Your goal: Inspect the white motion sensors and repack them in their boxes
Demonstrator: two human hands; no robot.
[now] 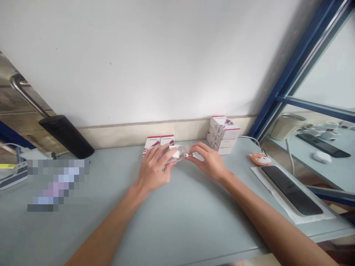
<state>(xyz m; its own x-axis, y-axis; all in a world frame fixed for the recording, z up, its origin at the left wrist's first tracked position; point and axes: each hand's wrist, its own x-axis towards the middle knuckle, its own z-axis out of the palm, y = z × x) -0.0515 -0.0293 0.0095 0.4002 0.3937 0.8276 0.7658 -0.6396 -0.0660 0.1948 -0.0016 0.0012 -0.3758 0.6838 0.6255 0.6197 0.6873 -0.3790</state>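
Near the back of the grey table, my left hand [154, 166] is closed around a small package with clear plastic [180, 150] and white parts in it. The fingers of my right hand [208, 159] pinch at its right end, beside a small white cylindrical piece [186, 155]. Whether that piece is loose or attached to the package I cannot tell. Just behind my left fingers are two white boxes with red edges [168, 140], partly covered by the hand. A stack of similar boxes [223, 136] stands to the right of my right hand, against the wall.
On the right, a dark-screened phone [291, 190] lies on a white sheet [269, 184], with an orange animal-faced case [260, 159] behind it. A black cylinder with a metal rod [68, 135] leans at the back left. A blue-framed glass panel [310, 105] bounds the right side.
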